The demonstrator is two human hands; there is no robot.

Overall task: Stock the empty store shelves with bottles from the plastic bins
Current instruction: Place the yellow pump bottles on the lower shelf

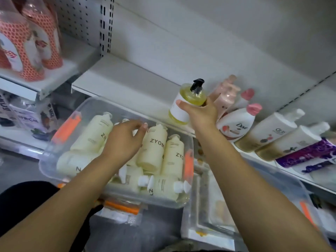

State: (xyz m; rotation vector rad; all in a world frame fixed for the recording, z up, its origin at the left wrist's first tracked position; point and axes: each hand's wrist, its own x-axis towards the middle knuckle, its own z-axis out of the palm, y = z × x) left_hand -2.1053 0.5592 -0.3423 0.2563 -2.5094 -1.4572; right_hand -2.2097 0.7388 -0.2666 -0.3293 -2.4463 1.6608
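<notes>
My right hand (201, 113) grips a yellow pump bottle (188, 100) with a black pump and white label, standing it on the white shelf (131, 82) just left of the pink and white bottles. My left hand (125, 140) reaches into a clear plastic bin (54, 148) with orange latches, fingers curled over the cream bottles (154, 148) lying inside. Whether the left hand has hold of a bottle is hidden under the palm.
Pink bottles (227, 91), a white Dove bottle (236, 122) and Olay bottles (269, 131) line the shelf to the right. Red-patterned bottles (27, 42) stand on the upper left shelf. A second clear bin (218, 206) sits at lower right. Long bare shelf stretches left of the yellow bottle.
</notes>
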